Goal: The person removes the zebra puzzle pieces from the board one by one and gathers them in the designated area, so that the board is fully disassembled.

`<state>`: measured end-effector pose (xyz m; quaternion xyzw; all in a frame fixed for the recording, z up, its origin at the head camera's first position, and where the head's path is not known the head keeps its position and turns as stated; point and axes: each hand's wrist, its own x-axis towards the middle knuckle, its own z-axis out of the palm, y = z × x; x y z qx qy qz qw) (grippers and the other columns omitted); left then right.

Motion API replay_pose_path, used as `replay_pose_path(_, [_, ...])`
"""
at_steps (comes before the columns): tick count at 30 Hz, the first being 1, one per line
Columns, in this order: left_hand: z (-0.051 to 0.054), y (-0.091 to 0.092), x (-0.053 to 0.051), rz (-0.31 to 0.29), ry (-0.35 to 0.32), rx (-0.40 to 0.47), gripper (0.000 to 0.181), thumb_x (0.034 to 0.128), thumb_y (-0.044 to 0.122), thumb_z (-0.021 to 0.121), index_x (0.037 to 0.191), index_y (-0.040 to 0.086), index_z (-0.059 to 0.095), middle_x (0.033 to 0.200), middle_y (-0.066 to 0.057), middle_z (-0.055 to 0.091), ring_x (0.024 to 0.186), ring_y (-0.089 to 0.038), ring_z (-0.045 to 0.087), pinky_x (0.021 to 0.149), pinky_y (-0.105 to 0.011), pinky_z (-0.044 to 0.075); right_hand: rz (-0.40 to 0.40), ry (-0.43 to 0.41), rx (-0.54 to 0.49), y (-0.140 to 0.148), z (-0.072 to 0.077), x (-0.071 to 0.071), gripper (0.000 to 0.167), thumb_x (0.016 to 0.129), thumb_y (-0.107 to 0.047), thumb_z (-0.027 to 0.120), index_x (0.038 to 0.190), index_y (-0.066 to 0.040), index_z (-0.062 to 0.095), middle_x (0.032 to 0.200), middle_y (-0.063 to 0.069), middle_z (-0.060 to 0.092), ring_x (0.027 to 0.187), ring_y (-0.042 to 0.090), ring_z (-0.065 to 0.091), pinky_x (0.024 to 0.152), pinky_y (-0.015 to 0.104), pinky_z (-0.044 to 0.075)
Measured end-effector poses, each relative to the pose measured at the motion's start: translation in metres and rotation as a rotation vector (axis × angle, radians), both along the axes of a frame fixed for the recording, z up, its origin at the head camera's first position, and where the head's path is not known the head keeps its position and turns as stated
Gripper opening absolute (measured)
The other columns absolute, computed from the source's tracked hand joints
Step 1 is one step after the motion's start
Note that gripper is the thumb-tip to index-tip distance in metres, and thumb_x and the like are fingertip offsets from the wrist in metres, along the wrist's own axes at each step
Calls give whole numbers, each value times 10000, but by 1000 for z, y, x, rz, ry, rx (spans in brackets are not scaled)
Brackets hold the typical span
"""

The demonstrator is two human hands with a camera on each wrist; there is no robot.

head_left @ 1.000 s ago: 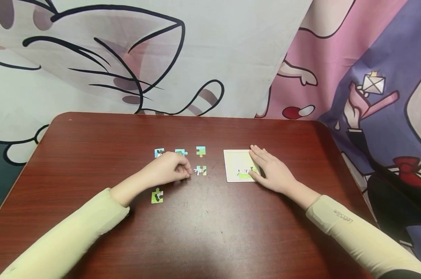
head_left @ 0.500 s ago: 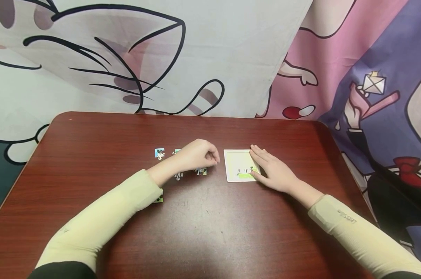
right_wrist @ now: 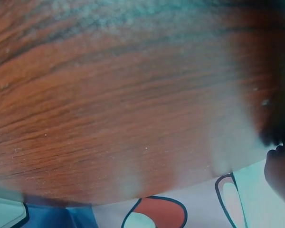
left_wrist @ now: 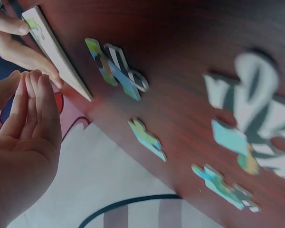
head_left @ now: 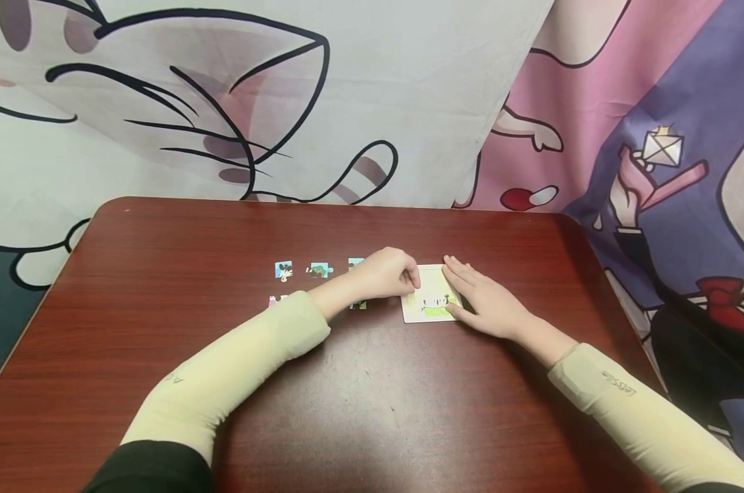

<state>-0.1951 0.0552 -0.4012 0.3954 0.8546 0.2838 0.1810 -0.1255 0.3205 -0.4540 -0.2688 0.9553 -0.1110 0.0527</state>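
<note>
My left hand (head_left: 387,274) hovers at the left side of a pale puzzle board (head_left: 434,279), which shows a strip of green grass and striped legs. In the left wrist view its fingertips gather near the thumb, with nothing visible between them. My right hand (head_left: 488,301) rests flat on the board's right edge, fingers straight. Left of the board lie several jigsaw pieces: a blue one (head_left: 283,270), a blue-green one (head_left: 319,270) and others partly covered by my left arm. In the left wrist view, a zebra-striped piece (left_wrist: 251,109) is nearest.
The brown wooden table (head_left: 360,404) carries everything. Its far edge meets a cartoon-printed cloth (head_left: 446,109). My left sleeve (head_left: 255,356) crosses over the lower-left pieces. The right wrist view mostly shows tabletop (right_wrist: 109,123).
My left hand has moved right, from among the loose jigsaw pieces to the board's left side, leaving a striped piece behind in the middle. My right hand stays on the board.
</note>
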Motion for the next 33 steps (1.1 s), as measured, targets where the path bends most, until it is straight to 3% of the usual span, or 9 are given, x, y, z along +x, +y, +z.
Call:
replay_pose_path(16, [-15, 31, 4, 2, -40, -96, 90, 894, 60, 765, 967, 92, 806, 911, -22, 787, 792, -62, 642, 733, -174, 489, 11, -38, -32, 5, 0, -1, 780, 1005, -290, 662, 1630, 36, 328, 1749, 196, 253, 1624, 369, 271, 1311, 539, 258])
replay_pose_path(33, [-23, 36, 14, -13, -16, -133, 149, 851, 149, 886, 946, 114, 775, 857, 31, 715, 779, -58, 596, 716, -193, 461, 26, -20, -41, 6, -3, 0, 765, 1013, -288, 649, 1620, 55, 335, 1744, 212, 257, 1618, 387, 277, 1310, 540, 262])
